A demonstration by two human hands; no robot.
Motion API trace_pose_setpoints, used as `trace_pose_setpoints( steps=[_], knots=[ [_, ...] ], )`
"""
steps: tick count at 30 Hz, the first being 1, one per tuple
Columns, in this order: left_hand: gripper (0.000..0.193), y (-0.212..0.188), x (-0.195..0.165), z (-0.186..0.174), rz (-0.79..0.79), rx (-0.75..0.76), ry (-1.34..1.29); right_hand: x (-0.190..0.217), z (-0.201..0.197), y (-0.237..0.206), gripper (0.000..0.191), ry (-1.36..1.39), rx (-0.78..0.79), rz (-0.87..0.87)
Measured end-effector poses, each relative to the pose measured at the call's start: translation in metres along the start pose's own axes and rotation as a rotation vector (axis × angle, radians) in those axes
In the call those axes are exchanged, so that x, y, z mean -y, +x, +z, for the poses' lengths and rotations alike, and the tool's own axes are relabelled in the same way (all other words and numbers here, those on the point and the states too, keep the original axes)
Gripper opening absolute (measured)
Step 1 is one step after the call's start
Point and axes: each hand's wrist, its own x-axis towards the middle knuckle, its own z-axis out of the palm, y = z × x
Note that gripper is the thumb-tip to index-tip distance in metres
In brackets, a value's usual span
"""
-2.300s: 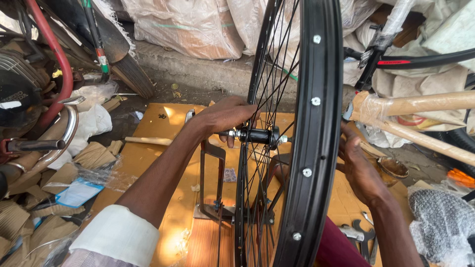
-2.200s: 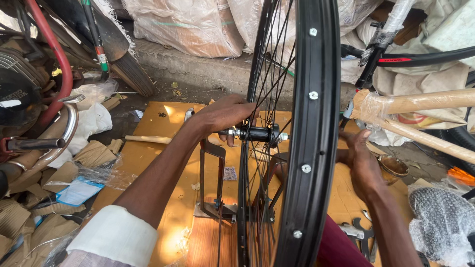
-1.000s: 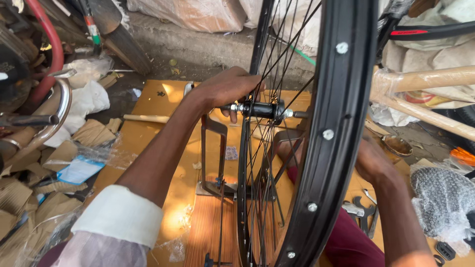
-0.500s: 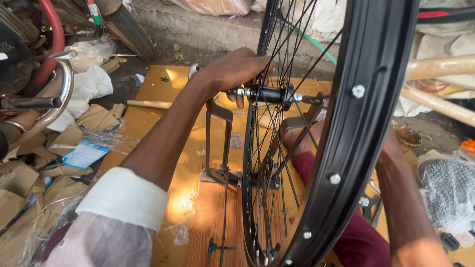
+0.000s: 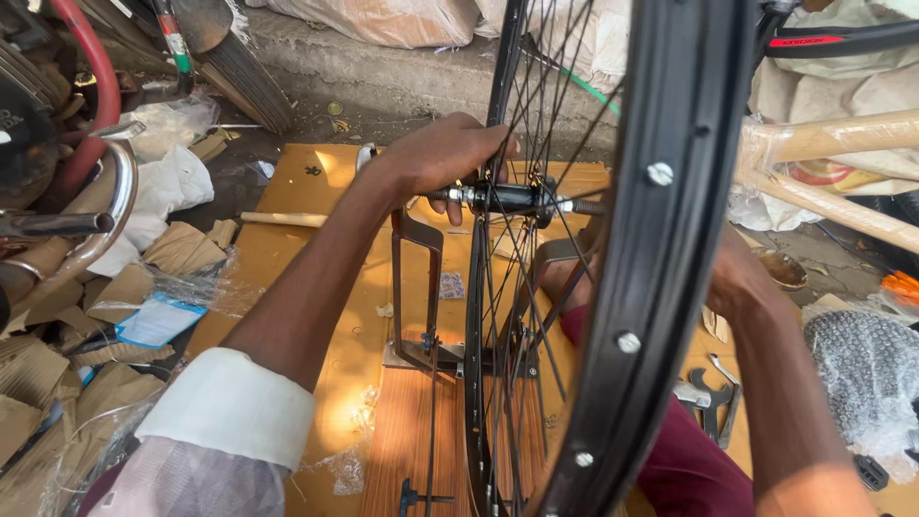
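A black spoked bicycle wheel stands upright in a metal truing stand on a wooden board. Its black hub sits at the top of the stand's arms. My left hand is closed over the left end of the axle, right beside the spokes. My right hand is on the far side of the wheel, near the hub's right end. The rim and spokes hide its fingers, so its grip does not show.
Flat wrenches lie on the board by my right forearm. Cardboard scraps and a blue packet litter the left. A paper-wrapped bicycle frame and bubble wrap are on the right. A chrome handlebar juts in at the left.
The view has moved closer to the wheel, so the rim fills more of the right side. Both hands have stayed at the hub.
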Motion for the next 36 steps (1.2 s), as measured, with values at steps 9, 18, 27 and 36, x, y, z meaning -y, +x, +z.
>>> trace_pose_setpoints(
  steps=[9,18,27,36],
  knots=[
    [0.059,0.000,-0.001,-0.001,-0.048,-0.017,-0.005,0.001,0.010,0.004,0.073,0.490,-0.167,0.251],
    [0.068,-0.002,-0.003,-0.001,-0.049,-0.001,0.018,0.025,0.018,-0.017,0.044,-0.033,-0.211,0.024],
    [0.071,-0.015,-0.017,0.001,-0.048,-0.031,0.042,0.054,0.019,-0.017,0.032,0.284,-0.206,-0.236],
    [0.071,-0.016,-0.017,-0.002,-0.028,-0.042,0.081,0.090,0.053,-0.044,0.035,0.051,-0.179,-0.220]
  ],
)
